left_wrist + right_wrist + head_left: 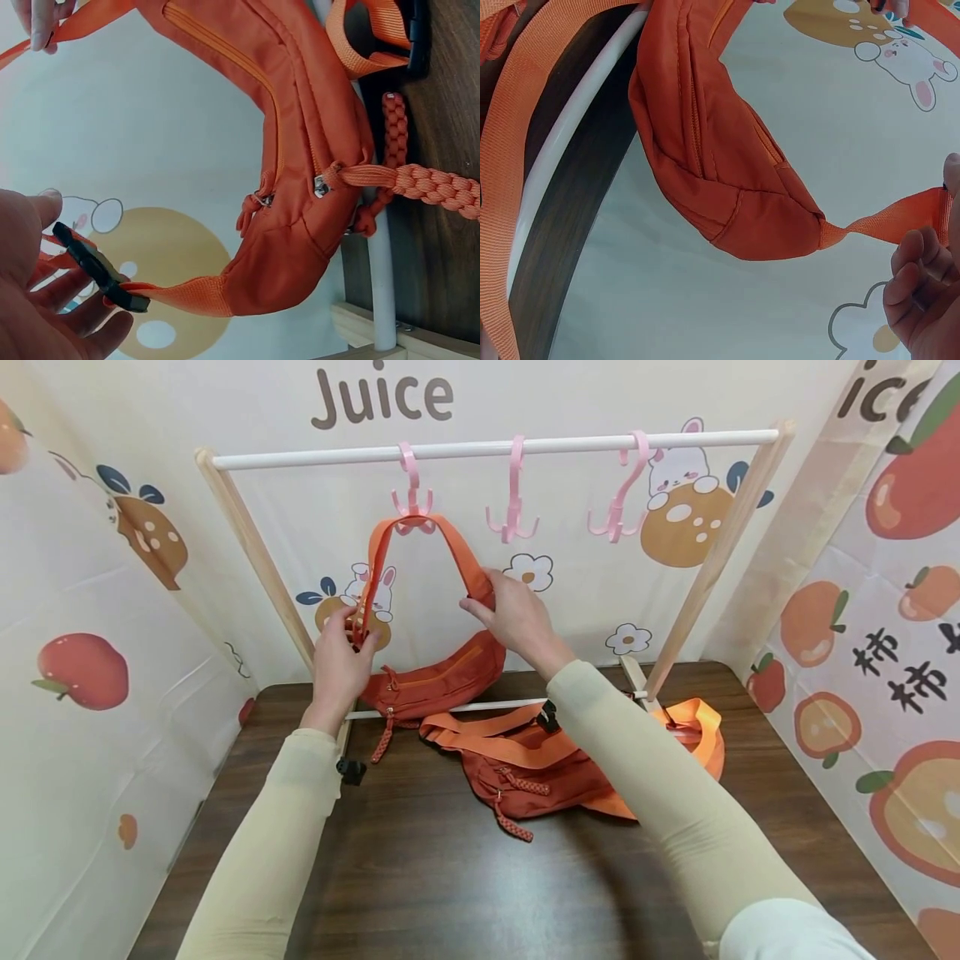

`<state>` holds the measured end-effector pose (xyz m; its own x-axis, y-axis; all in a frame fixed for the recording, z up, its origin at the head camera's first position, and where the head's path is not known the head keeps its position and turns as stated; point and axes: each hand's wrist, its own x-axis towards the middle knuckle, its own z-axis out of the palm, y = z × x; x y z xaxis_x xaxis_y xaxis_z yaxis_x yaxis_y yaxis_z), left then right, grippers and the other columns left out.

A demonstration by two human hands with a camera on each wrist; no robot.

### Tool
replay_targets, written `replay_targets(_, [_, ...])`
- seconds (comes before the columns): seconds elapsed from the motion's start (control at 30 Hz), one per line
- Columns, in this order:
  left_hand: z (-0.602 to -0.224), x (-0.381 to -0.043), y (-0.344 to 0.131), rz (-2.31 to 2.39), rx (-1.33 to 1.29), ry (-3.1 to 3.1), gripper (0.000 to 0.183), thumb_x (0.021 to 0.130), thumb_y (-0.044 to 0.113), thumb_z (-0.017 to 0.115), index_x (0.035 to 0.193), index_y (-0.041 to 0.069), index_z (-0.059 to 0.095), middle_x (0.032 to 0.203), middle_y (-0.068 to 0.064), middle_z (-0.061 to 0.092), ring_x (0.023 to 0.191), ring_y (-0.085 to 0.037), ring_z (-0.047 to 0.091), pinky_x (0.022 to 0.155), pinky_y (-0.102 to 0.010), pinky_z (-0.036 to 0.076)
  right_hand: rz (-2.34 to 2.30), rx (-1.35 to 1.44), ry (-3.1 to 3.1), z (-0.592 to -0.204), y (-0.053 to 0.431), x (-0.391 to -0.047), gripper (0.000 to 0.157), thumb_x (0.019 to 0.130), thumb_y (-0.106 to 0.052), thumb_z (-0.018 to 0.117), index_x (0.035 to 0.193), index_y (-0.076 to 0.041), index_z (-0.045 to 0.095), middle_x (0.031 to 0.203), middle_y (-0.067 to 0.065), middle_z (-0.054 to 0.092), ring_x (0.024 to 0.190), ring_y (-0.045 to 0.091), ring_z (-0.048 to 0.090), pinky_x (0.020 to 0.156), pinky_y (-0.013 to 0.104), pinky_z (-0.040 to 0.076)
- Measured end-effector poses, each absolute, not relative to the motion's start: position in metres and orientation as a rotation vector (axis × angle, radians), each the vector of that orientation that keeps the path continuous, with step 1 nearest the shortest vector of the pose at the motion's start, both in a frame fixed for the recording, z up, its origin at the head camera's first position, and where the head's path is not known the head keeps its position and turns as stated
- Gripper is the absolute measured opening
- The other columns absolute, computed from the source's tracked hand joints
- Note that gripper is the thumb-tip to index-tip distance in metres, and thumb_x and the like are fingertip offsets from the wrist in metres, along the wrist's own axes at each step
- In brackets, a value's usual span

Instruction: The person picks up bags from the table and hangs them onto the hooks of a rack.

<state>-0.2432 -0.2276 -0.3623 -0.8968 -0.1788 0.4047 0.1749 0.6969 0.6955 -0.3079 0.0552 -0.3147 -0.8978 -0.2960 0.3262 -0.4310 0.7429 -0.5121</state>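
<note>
An orange-red waist bag [442,681] hangs by its looped strap [461,556] at the prongs of the left pink hook [411,485]. My left hand [341,656] holds the strap's left side, by a black buckle [97,266] that lies across the fingers in the left wrist view. On the other side, my right hand [517,614] pinches the strap between thumb and fingers. The bag's body hangs low between both hands, its braided zipper pull [382,739] dangling in front of the rack's lower bar.
Two more pink hooks, one in the middle [513,493] and one at right [619,493], hang from the white rail [570,445]. More orange bags [540,777] lie on the brown table [420,877], partly under my right forearm. Wooden posts [708,568] stand at the rack's ends.
</note>
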Motion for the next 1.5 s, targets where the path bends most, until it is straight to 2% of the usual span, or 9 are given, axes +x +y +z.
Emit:
replay_targets(0.07, [-0.363,-0.242,-0.227,-1.078,0.003,-2.464,0.060,0.105,0.029,0.070,0.155,0.005,0.046,0.127,-0.018,0.060,0.110,-0.034,0.062,0.087,-0.050,0.054,0.884,0.566,-2.719,-0.315,0.056,-0.307,0.076,0.101,-0.053,0.069,0.160,-0.010,0.046,0.111,0.005,0.068,0.092,0.019,0.063,0.085,0.040,0.055])
replay_targets(0.2, [-0.363,-0.240,-0.227,-1.069,0.011,-2.473,0.066,0.104,0.033,0.071,0.157,0.005,0.043,0.136,-0.019,0.058,0.121,-0.036,0.060,0.098,-0.053,0.053,0.882,0.552,-2.720,-0.317,0.058,-0.304,0.083,0.100,-0.054,0.071,0.163,-0.010,0.041,0.097,0.004,0.067,0.081,0.020,0.062,0.075,0.039,0.053])
replay_targets(0.37, [-0.364,-0.236,-0.225,-1.066,0.007,-2.459,0.072,0.102,0.033,0.074,0.159,0.006,0.040,0.144,-0.018,0.055,0.129,-0.036,0.054,0.107,-0.054,0.048,0.883,0.537,-2.714,-0.318,0.062,-0.300,0.090,0.098,-0.056,0.072,0.165,-0.009,0.035,0.081,0.006,0.060,0.069,0.023,0.056,0.062,0.039,0.044])
replay_targets(0.57, [-0.366,-0.229,-0.221,-1.047,0.002,-2.416,0.075,0.100,0.034,0.076,0.159,0.007,0.039,0.149,-0.017,0.050,0.136,-0.035,0.049,0.108,-0.055,0.046,0.868,0.510,-2.702,-0.321,0.068,-0.296,0.097,0.096,-0.062,0.072,0.167,-0.012,0.028,0.086,0.002,0.059,0.069,0.021,0.056,0.059,0.037,0.045])
replay_targets(0.73, [-0.367,-0.224,-0.219,-1.047,0.002,-2.385,0.078,0.099,0.035,0.078,0.159,0.006,0.038,0.150,-0.019,0.048,0.138,-0.037,0.046,0.107,-0.054,0.048,0.900,0.498,-2.657,-0.324,0.074,-0.292,0.101,0.093,-0.062,0.075,0.167,-0.012,0.025,0.078,0.004,0.059,0.058,0.024,0.054,0.052,0.038,0.039])
replay_targets(1.07, [-0.368,-0.214,-0.218,-0.977,-0.040,-2.345,0.073,0.099,0.032,0.078,0.156,0.005,0.041,0.151,-0.019,0.047,0.138,-0.034,0.046,0.108,-0.053,0.049,0.898,0.506,-2.622,-0.326,0.085,-0.282,0.105,0.092,-0.061,0.077,0.167,-0.012,0.023,0.080,0.004,0.058,0.062,0.023,0.052,0.056,0.038,0.040])
replay_targets(1.3, [-0.370,-0.205,-0.215,-0.917,-0.066,-2.295,0.072,0.098,0.032,0.079,0.156,0.006,0.043,0.153,-0.016,0.046,0.142,-0.030,0.040,0.114,-0.051,0.041,0.934,0.529,-2.592,-0.330,0.093,-0.272,0.105,0.091,-0.062,0.078,0.167,-0.012,0.025,0.082,0.003,0.057,0.064,0.022,0.051,0.057,0.039,0.039])
replay_targets(1.5, [-0.371,-0.199,-0.210,-0.865,-0.120,-2.228,0.069,0.097,0.029,0.080,0.150,0.001,0.047,0.147,-0.019,0.049,0.139,-0.034,0.041,0.113,-0.051,0.039,0.924,0.549,-2.609,-0.331,0.102,-0.262,0.107,0.089,-0.064,0.077,0.167,-0.013,0.025,0.087,0.006,0.059,0.064,0.023,0.050,0.057,0.039,0.040])
